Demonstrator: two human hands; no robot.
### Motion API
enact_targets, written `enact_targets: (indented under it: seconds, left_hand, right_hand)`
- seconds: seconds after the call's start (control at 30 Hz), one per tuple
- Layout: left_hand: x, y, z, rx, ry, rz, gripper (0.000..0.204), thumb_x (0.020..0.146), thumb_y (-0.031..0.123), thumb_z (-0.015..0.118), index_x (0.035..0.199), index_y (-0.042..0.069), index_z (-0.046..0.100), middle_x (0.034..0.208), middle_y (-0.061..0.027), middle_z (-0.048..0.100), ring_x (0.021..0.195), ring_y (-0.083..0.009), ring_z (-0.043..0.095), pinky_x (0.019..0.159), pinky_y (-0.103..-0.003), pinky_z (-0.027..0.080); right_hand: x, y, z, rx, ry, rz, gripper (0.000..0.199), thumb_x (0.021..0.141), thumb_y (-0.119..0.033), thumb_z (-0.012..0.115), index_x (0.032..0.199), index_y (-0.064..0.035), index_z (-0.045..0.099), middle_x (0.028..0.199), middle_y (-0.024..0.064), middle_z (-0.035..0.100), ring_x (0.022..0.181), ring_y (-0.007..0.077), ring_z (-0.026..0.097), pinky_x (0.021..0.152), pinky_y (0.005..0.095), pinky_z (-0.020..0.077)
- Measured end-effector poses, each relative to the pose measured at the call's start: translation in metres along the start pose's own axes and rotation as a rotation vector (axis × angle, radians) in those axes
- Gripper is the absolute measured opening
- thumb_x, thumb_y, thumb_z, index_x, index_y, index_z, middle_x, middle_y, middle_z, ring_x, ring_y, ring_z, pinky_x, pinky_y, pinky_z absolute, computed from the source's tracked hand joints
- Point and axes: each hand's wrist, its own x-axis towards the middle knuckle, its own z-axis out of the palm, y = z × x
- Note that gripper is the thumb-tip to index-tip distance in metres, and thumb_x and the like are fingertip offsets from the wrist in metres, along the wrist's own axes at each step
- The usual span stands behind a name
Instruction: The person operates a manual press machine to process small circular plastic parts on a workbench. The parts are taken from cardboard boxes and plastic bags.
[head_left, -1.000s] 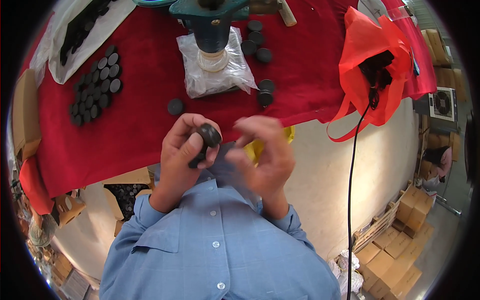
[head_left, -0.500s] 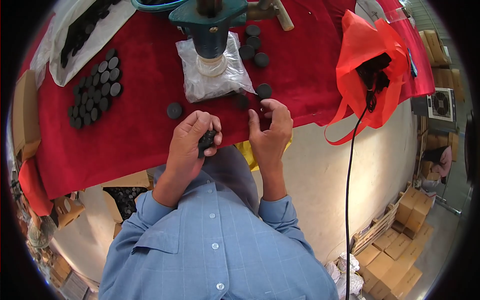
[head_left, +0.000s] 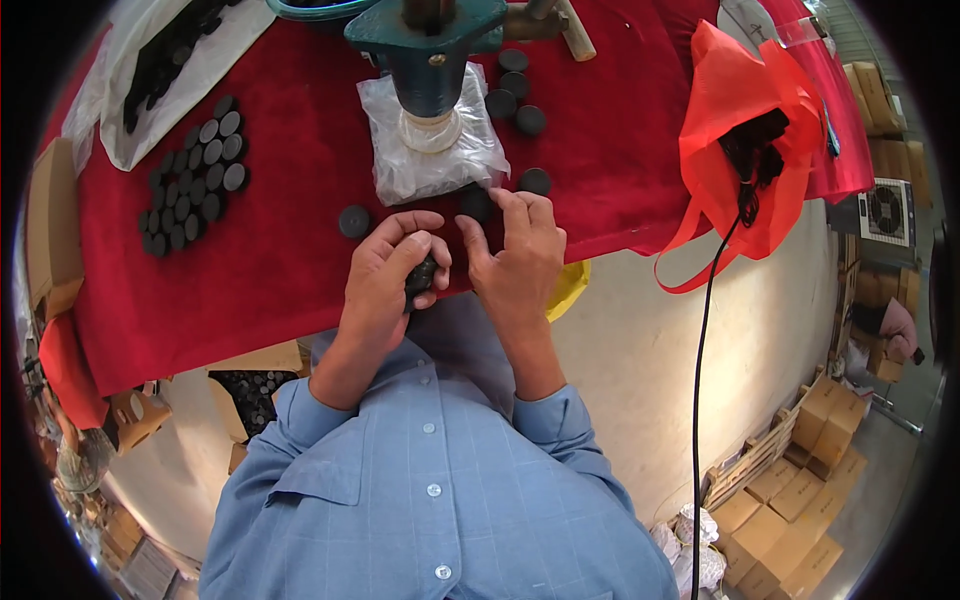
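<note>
My left hand [head_left: 385, 275] is curled around a dark, shiny black piece [head_left: 421, 280]; the palm and fingers hide much of it, so its exact kind is unclear. To its right, my right hand [head_left: 520, 255] has its thumb and index finger at the edges of a black round disc [head_left: 475, 204], at the front of a clear plastic bag [head_left: 440, 180]. A single black disc [head_left: 354, 221] lies on the red cloth beyond my left hand. Another disc [head_left: 535, 181] sits just past my right fingers. Over the bag stands the dark green head of a press [head_left: 425, 85].
Rows of black discs [head_left: 185, 195] lie at the left, beside a white sack [head_left: 150, 130] of black pieces. Several discs [head_left: 515, 85] are right of the press. A red bag [head_left: 705, 130] with a black cable [head_left: 703, 370] hangs at the right edge. Below left is a carton [head_left: 230, 405] of discs.
My right hand has moved left and closed in on the disc by the plastic bag. My left index finger has stretched out toward it, while the other left fingers keep their hold.
</note>
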Motion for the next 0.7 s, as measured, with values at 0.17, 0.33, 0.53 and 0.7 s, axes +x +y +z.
enact_targets:
  seconds: [0.17, 0.33, 0.53, 0.7]
  left_hand:
    - [0.000, 0.000, 0.001, 0.048, -0.004, -0.010, 0.030, 0.100, 0.016, 0.055, 0.126, 0.000, 0.055, 0.086, -0.0056, 0.064, 0.066, -0.0103, 0.058, 0.049, -0.020, 0.039]
    - [-0.010, 0.001, 0.007, 0.263, 0.002, 0.096, 0.029, 0.098, 0.009, 0.057, 0.126, 0.001, 0.057, 0.087, -0.0047, 0.064, 0.070, -0.0094, 0.058, 0.057, -0.021, 0.044]
    - [-0.024, 0.010, 0.012, 0.680, -0.158, 0.829, 0.030, 0.087, -0.005, 0.066, 0.116, 0.001, 0.065, 0.091, -0.0081, 0.065, 0.079, -0.0147, 0.062, 0.071, -0.026, 0.051]
    - [-0.025, 0.012, 0.012, 0.680, -0.175, 0.971, 0.031, 0.083, -0.007, 0.068, 0.113, 0.000, 0.067, 0.092, -0.0101, 0.067, 0.079, -0.0187, 0.065, 0.067, -0.027, 0.050]
  right_hand:
    - [-0.008, 0.001, -0.001, 0.244, -0.131, 0.003, 0.033, 0.079, -0.005, 0.079, 0.108, -0.0063, 0.065, 0.099, 0.0104, 0.065, 0.085, 0.0267, 0.064, 0.075, 0.0376, 0.0415]
    - [-0.019, -0.006, -0.010, 0.709, -0.059, 0.113, 0.035, 0.076, 0.010, 0.073, 0.106, -0.0035, 0.062, 0.101, 0.0122, 0.069, 0.090, 0.0239, 0.069, 0.082, 0.0334, 0.0512]
    - [-0.018, -0.014, -0.031, 1.001, -0.024, -0.007, 0.038, 0.075, 0.015, 0.070, 0.109, -0.0003, 0.062, 0.108, 0.0177, 0.071, 0.099, 0.0266, 0.070, 0.086, 0.0329, 0.0548]
    - [-0.015, -0.025, -0.048, 1.061, -0.047, -0.044, 0.039, 0.076, 0.014, 0.071, 0.112, 0.0011, 0.063, 0.109, 0.0189, 0.068, 0.099, 0.0256, 0.066, 0.085, 0.0315, 0.0533]
